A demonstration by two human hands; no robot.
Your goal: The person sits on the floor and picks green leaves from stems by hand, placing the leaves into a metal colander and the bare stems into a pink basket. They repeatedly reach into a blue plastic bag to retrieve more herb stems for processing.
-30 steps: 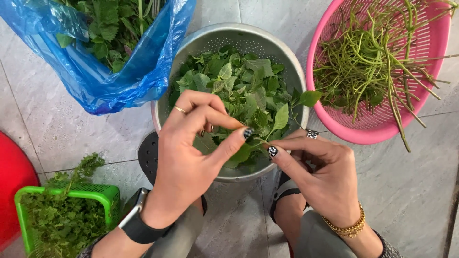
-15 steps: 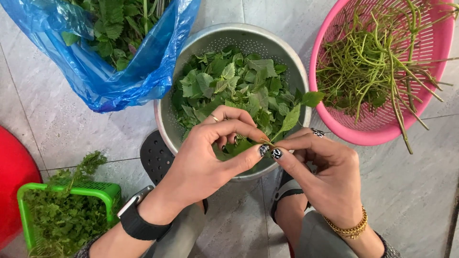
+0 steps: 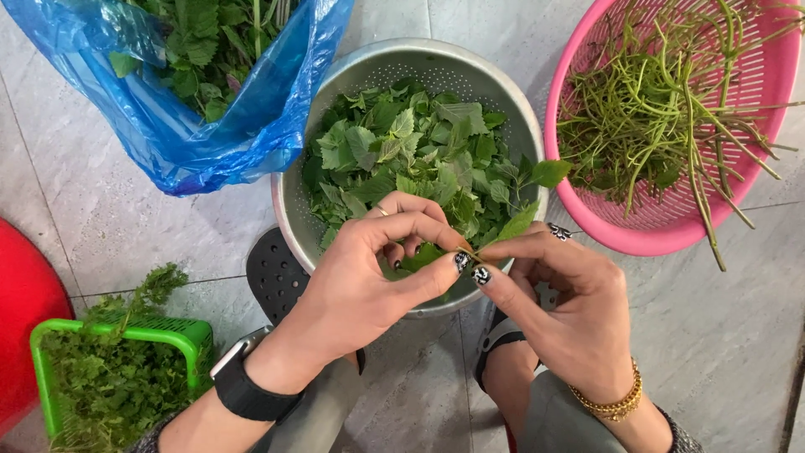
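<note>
Over the near rim of the metal colander (image 3: 289,201), both hands meet on one leafy sprig (image 3: 511,228). The left hand (image 3: 369,281) has its grip closed, thumb and forefinger pinched on the sprig's base, with the other fingers curled over a darker leaf. The right hand (image 3: 562,306) is pinched shut on the same stem just beside the left thumb, so the painted nails nearly touch. The sprig's pale green leaf rises from the pinch and leans toward the pile of picked leaves (image 3: 419,155) filling the colander.

A blue plastic bag (image 3: 201,134) of uncut greens lies to the left, touching the colander. A pink basket (image 3: 671,222) of bare stems stands to the right, and a green basket (image 3: 180,335) of fine herbs sits on the tiled floor (image 3: 101,226) by the left wrist.

Judging from the pinch, the risks are small ones. Because the hands work at the very rim, a freed leaf could drop outside the colander onto the floor. A tug too high on the stem could tear the leaf.

Against the picture from a second ago, the left fingers, then spread and lifted, have curled down over the sprig. The two pinches have drawn closer, and the leaf has tipped rightward.
</note>
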